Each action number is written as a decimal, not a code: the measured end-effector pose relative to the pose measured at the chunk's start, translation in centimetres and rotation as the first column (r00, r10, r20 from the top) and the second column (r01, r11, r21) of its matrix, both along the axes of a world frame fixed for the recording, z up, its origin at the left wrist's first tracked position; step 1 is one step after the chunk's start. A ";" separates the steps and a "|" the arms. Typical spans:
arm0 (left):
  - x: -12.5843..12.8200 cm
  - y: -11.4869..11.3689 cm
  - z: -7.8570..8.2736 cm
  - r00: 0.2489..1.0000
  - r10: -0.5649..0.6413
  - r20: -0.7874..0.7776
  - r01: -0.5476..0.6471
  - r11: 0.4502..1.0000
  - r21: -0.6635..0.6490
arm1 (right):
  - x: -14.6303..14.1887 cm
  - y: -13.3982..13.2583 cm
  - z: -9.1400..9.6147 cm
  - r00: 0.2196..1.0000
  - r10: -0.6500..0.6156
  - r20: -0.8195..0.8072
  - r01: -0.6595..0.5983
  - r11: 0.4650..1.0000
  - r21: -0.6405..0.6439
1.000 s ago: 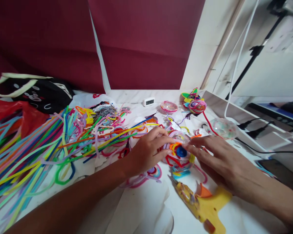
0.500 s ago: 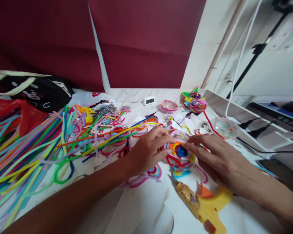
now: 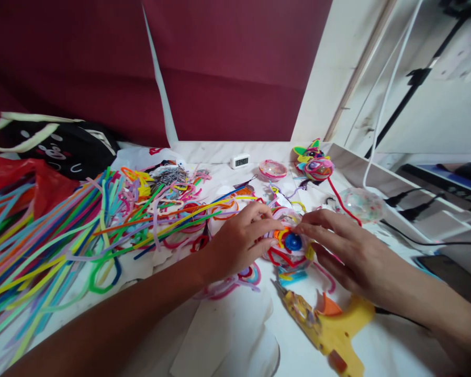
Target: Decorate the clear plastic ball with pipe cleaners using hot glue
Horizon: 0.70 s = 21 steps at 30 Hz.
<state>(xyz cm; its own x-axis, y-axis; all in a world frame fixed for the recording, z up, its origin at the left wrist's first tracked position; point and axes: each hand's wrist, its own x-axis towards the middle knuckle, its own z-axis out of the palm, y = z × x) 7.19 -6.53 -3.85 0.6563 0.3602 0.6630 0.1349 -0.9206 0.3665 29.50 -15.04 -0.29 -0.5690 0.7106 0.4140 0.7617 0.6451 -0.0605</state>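
Note:
Between my hands sits a round pipe-cleaner craft (image 3: 284,256), a clear dome with pink, red, yellow and orange pipe cleaners and a blue coil near its middle. My left hand (image 3: 245,238) grips its left side, fingertips pressed on the orange and yellow part. From the right, my right hand (image 3: 343,246) is closed at the top edge of the blue coil, its fingertips touching the craft. Just below lies a yellow glue gun (image 3: 325,327), nozzle pointing up and left, with nobody's hand on it.
Loose pipe cleaners (image 3: 63,246) spread over the left side. A small digital clock (image 3: 240,161), a pink-rimmed clear bowl (image 3: 272,169) and a finished-looking colourful pipe-cleaner figure (image 3: 314,162) stand at the back. To the right are a clear dome (image 3: 363,204), a phone (image 3: 453,275) and cables.
Both hands stay on the craft. My right hand's fingers have shifted slightly up and left along the blue coil, showing a bit more of it.

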 end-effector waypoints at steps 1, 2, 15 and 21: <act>0.0 0.0 0.0 1.000 0.002 -0.004 -0.002 1.000 0.000 | 0.0 0.0 0.1 1.000 0.003 -0.001 -0.003 1.000 -0.010; 0.0 0.0 0.0 1.000 0.005 -0.009 -0.005 1.000 0.000 | 0.1 -0.1 0.2 1.000 0.008 -0.002 -0.008 1.000 -0.018; 0.0 -0.2 0.0 1.000 0.020 -0.021 -0.020 1.000 0.005 | 0.1 0.0 0.3 0.999 0.002 0.036 -0.002 1.000 -0.007; 0.1 -0.4 0.2 0.999 0.028 -0.024 -0.027 0.999 0.022 | -0.1 0.0 0.4 0.999 0.009 0.054 -0.010 1.000 0.021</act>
<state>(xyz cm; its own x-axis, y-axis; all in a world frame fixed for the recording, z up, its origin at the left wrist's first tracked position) 7.27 -6.89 -3.61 0.6623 0.3641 0.6549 0.1690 -0.9241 0.3428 29.44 -15.01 0.11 -0.5973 0.6964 0.3977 0.7573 0.6530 -0.0060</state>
